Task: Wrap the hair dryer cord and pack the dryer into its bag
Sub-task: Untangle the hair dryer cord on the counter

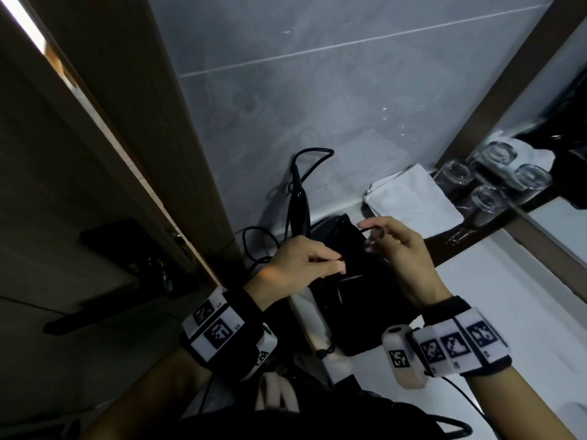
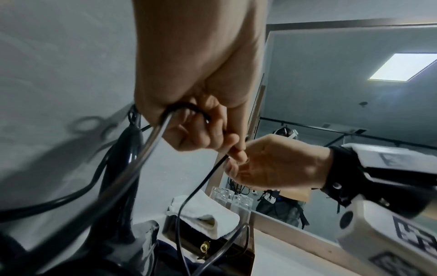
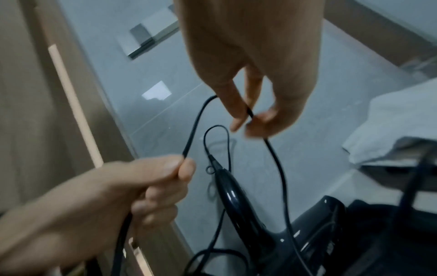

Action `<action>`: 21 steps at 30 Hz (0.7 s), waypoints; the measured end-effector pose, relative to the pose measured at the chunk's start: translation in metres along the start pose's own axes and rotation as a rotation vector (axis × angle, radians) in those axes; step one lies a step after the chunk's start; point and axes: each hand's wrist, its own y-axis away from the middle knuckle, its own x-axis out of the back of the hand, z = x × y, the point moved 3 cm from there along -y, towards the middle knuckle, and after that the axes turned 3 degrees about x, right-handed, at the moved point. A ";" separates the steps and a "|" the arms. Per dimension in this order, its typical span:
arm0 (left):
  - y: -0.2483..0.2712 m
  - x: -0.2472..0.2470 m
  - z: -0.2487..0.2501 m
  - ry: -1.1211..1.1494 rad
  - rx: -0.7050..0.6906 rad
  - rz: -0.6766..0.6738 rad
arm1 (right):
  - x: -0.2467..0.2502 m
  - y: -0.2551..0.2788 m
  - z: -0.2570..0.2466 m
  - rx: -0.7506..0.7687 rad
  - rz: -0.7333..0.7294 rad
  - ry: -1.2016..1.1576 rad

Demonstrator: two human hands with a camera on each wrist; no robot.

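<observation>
The black hair dryer (image 1: 300,201) stands on the counter with its handle pointing up against the grey wall; its glossy handle (image 3: 232,196) also shows in the right wrist view. Its black cord (image 3: 195,128) arches between my two hands. My left hand (image 1: 336,263) pinches the cord between thumb and forefinger, with a loop gathered in the curled fingers (image 2: 189,119). My right hand (image 1: 371,228) pinches the cord (image 1: 365,229) a little farther right, above the dryer's body. A black bag (image 1: 359,319) lies under my hands at the counter's edge.
A folded white towel (image 1: 413,198) and several upturned glasses (image 1: 454,176) sit on a dark tray at the back right, below a mirror. A wooden door frame (image 1: 133,128) runs along the left. The white counter (image 1: 492,296) stretches to the right.
</observation>
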 end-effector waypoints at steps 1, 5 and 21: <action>0.000 0.001 -0.002 -0.002 -0.004 0.020 | -0.001 -0.001 0.002 -0.112 -0.030 -0.209; 0.005 0.005 -0.004 -0.057 -0.081 0.047 | 0.001 -0.006 0.010 -0.377 0.078 -0.662; 0.021 0.003 -0.032 -0.086 -0.101 0.147 | 0.008 -0.006 -0.007 -0.249 0.170 -0.682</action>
